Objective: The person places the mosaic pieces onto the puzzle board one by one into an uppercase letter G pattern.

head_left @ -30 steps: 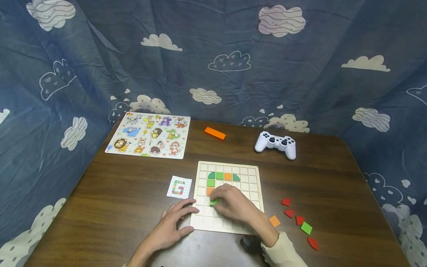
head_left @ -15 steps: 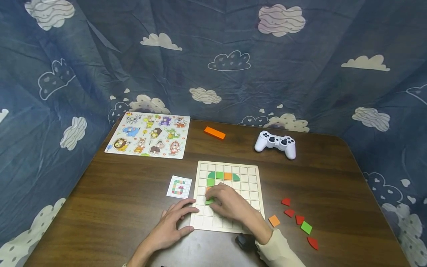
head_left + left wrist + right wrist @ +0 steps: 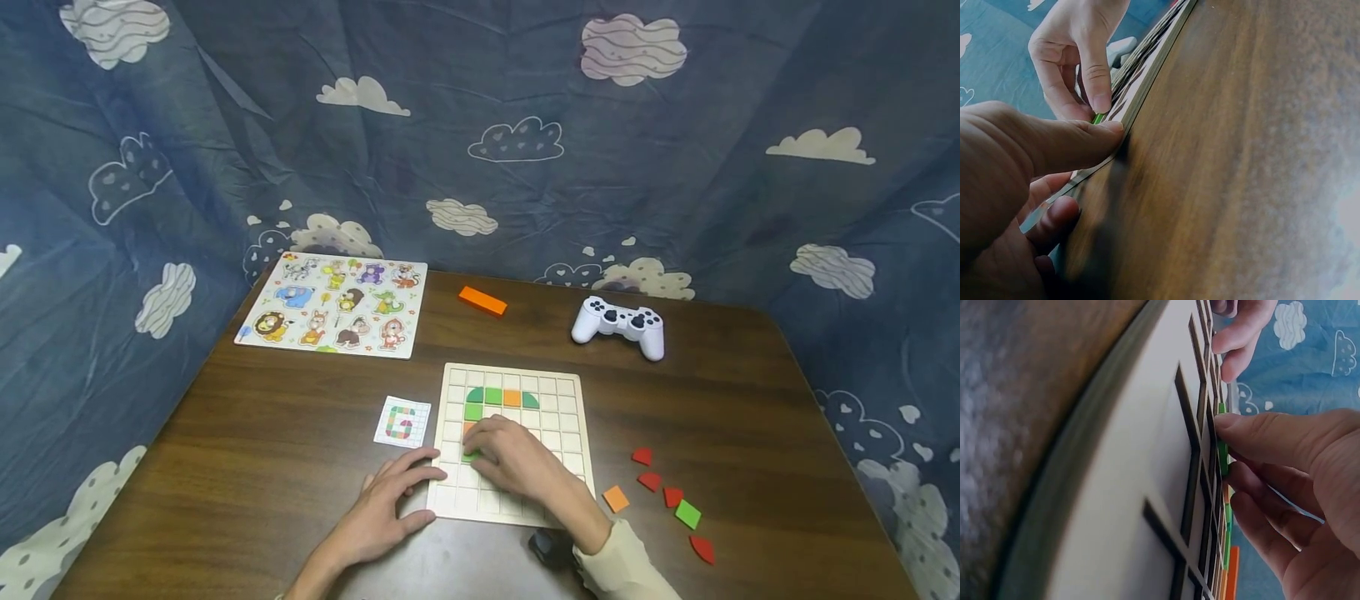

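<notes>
A pale wooden grid board (image 3: 558, 458) lies at the middle of the table. My right hand (image 3: 517, 458) pinches a light green square tile (image 3: 1222, 447) between thumb and fingers, right at the board's grid in the left part. Above it in the head view is an orange square, partly hidden by the fingers, then another green square (image 3: 473, 412). The row across the top holds dark green quarter-rounds (image 3: 530, 401) at both ends, with a green and an orange square (image 3: 512, 398) between. My left hand (image 3: 386, 504) rests its outstretched fingertips and thumb along the board's left edge.
Left of the board lies a pattern card (image 3: 402, 422). Loose red pieces (image 3: 649, 482), a green square (image 3: 687, 514) and an orange square (image 3: 616, 499) lie to the right. Farther back are an animal puzzle (image 3: 333, 307), an orange block (image 3: 483, 301) and a white game controller (image 3: 618, 327).
My right hand has shifted slightly left with the green tile, then stayed nearly still over the cell below the orange square. My left hand has kept its place.
</notes>
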`<state>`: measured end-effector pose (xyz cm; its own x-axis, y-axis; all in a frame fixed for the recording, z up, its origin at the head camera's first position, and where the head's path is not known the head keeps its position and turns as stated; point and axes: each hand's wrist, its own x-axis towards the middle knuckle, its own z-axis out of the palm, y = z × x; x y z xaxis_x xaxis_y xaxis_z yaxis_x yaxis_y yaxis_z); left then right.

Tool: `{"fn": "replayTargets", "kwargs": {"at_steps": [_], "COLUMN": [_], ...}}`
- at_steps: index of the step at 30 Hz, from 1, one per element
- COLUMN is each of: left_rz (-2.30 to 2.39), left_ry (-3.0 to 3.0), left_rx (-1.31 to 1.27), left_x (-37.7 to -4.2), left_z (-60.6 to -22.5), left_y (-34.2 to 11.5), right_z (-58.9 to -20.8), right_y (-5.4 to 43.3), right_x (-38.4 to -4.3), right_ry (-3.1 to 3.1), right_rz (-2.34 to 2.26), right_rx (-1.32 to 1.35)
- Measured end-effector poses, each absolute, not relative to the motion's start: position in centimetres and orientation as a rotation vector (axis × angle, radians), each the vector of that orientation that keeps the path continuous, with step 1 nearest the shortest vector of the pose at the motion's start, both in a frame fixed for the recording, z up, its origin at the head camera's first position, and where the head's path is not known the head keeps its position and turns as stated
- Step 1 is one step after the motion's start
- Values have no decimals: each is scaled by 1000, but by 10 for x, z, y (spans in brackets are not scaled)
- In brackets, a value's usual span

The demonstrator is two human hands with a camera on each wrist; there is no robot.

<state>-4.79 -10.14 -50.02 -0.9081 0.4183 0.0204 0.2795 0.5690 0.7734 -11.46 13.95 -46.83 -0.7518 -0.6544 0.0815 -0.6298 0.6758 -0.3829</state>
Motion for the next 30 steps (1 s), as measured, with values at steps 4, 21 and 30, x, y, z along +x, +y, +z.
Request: {"fn": "replayTargets", "kwargs": {"at_steps": [4,21,30], "left_rz": [1252,1261,1265], "left_ry": [2633,2635,2623], "left_rx": [585,552,559], "left_x": [-49,-48,-48], "left_z": [-500,-497,-499], "left_y": [-101,-101,-99], "right_z": [-468,-458,-459], "right_y": [140,191,244], "right_x": [-114,-103,-84], "right_ry": [2829,2965,3043], "right_rz": [-592,-863,-843], "right_rx": [-1078,-1114,-895]}}
